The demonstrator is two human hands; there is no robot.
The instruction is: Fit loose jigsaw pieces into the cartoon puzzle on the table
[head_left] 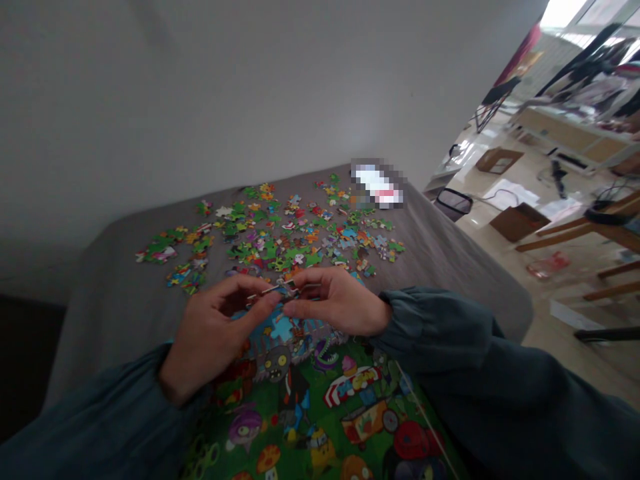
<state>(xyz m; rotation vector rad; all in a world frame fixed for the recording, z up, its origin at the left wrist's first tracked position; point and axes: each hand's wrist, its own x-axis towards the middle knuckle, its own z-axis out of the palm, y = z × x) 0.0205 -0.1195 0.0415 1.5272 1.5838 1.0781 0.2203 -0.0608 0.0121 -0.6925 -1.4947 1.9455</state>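
Observation:
My left hand (215, 330) and my right hand (340, 300) meet over the upper part of a cartoon picture board (300, 427). Between thumb and fingers, each hand pinches puzzle pieces (280, 288), held up almost edge-on, so their printed side hardly shows. Whether the pieces are joined I cannot tell. Just beneath my fingers lies a light blue puzzle piece (283, 328) on the board. Beyond my hands, many loose puzzle pieces (270, 250), mostly green with some orange, blue and purple, spread over the grey cloth (435, 267).
A lit, blurred-out phone-like object (377, 185) lies at the far right of the cloth, by the pale wall (250, 100). To the right, below table height, the floor holds cardboard boxes (517, 222) and wooden chair legs (565, 230).

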